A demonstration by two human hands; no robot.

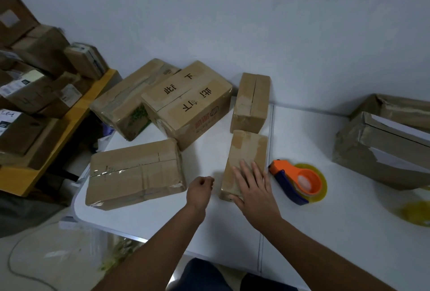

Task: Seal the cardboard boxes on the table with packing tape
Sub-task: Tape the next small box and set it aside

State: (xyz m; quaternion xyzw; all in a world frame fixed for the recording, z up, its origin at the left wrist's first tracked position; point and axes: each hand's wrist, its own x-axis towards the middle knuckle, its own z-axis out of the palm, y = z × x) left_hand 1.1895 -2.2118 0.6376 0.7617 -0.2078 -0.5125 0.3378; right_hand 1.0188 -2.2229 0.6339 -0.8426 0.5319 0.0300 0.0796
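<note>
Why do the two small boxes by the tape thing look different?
The near small box lies under the right hand, whose straight fingers rest flat on it; the far small box is untouched. The far small box shows a dark open seam along its top; the near small box shows none, only tape patches. The near one sits beside the tape dispenser; the far one stands back by the wall. Both are brown cardboard, similar in size.

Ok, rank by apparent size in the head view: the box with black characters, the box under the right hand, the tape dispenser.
1. Box with black characters
2. Box under the right hand
3. Tape dispenser, clearly smallest
</note>
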